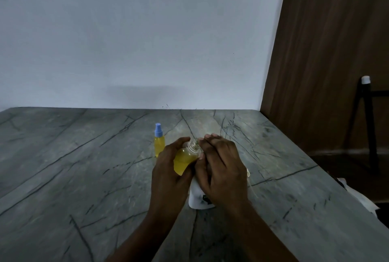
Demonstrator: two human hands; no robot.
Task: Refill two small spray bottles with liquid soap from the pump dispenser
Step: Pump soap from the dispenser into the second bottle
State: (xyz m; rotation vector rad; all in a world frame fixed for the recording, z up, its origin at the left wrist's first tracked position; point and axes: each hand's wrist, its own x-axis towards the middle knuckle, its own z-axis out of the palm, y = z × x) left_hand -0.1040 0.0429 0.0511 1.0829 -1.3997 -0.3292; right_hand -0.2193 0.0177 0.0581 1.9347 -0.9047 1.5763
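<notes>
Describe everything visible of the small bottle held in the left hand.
The held spray bottle is small, clear plastic by its look, with yellow liquid filling most of what shows. Its sprayer top is off, baring a pale threaded neck. It is tilted, neck up and toward the right, above the table. The left hand grips its body. Fingers of the right hand lie close by the neck, contact unclear. The white dispenser stands just below it.

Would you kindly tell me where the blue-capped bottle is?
The blue-capped bottle stands upright on the table, centre of the head view, just left of the left hand.
</notes>
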